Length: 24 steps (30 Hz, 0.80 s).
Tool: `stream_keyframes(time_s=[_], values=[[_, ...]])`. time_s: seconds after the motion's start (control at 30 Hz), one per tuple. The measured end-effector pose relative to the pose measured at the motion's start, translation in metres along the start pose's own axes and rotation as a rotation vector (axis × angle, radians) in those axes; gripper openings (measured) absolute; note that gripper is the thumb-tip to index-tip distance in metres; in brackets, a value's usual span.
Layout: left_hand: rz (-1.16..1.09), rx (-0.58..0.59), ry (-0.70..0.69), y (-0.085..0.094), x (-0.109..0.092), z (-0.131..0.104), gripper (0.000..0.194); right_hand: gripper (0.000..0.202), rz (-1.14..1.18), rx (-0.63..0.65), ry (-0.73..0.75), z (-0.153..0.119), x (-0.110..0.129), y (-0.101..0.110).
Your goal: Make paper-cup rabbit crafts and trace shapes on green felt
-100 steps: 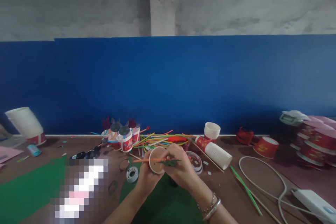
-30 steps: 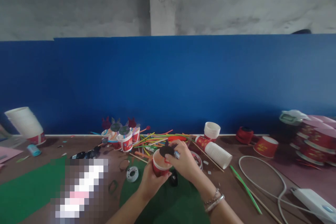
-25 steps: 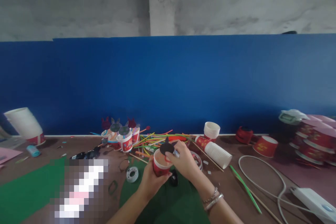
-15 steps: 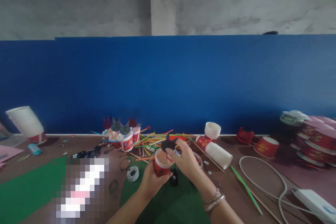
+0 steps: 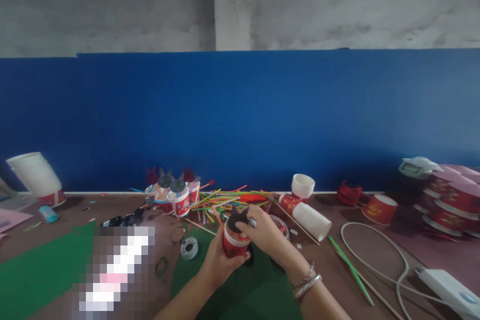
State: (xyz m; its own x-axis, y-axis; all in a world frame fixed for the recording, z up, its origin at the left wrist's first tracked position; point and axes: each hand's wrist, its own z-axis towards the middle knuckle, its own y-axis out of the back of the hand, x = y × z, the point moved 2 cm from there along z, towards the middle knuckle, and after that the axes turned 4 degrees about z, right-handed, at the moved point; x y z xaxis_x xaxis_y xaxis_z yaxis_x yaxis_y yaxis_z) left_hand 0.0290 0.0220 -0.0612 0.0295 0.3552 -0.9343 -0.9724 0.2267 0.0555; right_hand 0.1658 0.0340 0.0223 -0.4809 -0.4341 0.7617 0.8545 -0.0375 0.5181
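Note:
A red paper cup with a white rim is held upright in my left hand, whose fingers wrap round its side. At the cup's mouth my right hand pinches a dark round piece with pointed ears, which covers much of the opening. An orange straw sticks out at the cup's left. Below the hands lies a dark green sheet, and a small black object is partly hidden behind the cup.
Decorated cups stand back left, beside a pile of coloured straws. A tape roll lies left of my hands. Stacked white cups, a looped cable and a white power strip are on the right.
The dark eared piece has gone down onto the cup's mouth with my right hand. The cup has tilted and shifted slightly right, and the orange straw now points more steeply up.

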Motion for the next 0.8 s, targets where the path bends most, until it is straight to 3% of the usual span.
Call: stream_keyframes(time_s=[0.1,0.23,0.3,0.33,0.4,0.5,0.57,0.7,0.8], values=[[0.102,-0.074,0.043,0.003,0.001,0.0,0.06,0.009,-0.083,-0.065,-0.035,0.0,-0.001,0.001],[0.333,-0.247,0.109,0.014,-0.002,0.002,0.048,0.03,-0.145,-0.349,0.089,0.0,0.014,0.017],[0.398,-0.259,0.166,0.019,-0.006,0.005,0.044,0.024,-0.17,-0.396,0.089,-0.002,0.021,0.026],[0.446,-0.255,0.205,0.021,-0.008,0.006,0.043,0.017,-0.187,-0.338,0.058,-0.002,0.023,0.029],[0.605,-0.213,0.295,0.025,-0.012,0.008,0.041,0.016,-0.268,-0.079,-0.021,-0.005,0.024,0.028],[0.841,-0.13,0.425,0.03,-0.018,0.008,0.04,0.016,-0.471,0.408,-0.089,-0.018,0.019,0.012],[0.894,-0.108,0.463,0.033,-0.02,0.004,0.04,0.016,-0.575,0.606,-0.082,-0.031,0.014,-0.004],[1.002,-0.061,0.526,0.038,-0.021,-0.011,0.039,0.032,-0.593,0.547,-0.067,-0.053,0.003,-0.029],[1.118,0.0,0.501,0.042,-0.028,-0.02,0.041,0.026,-0.531,0.504,-0.113,-0.061,-0.009,-0.037]])
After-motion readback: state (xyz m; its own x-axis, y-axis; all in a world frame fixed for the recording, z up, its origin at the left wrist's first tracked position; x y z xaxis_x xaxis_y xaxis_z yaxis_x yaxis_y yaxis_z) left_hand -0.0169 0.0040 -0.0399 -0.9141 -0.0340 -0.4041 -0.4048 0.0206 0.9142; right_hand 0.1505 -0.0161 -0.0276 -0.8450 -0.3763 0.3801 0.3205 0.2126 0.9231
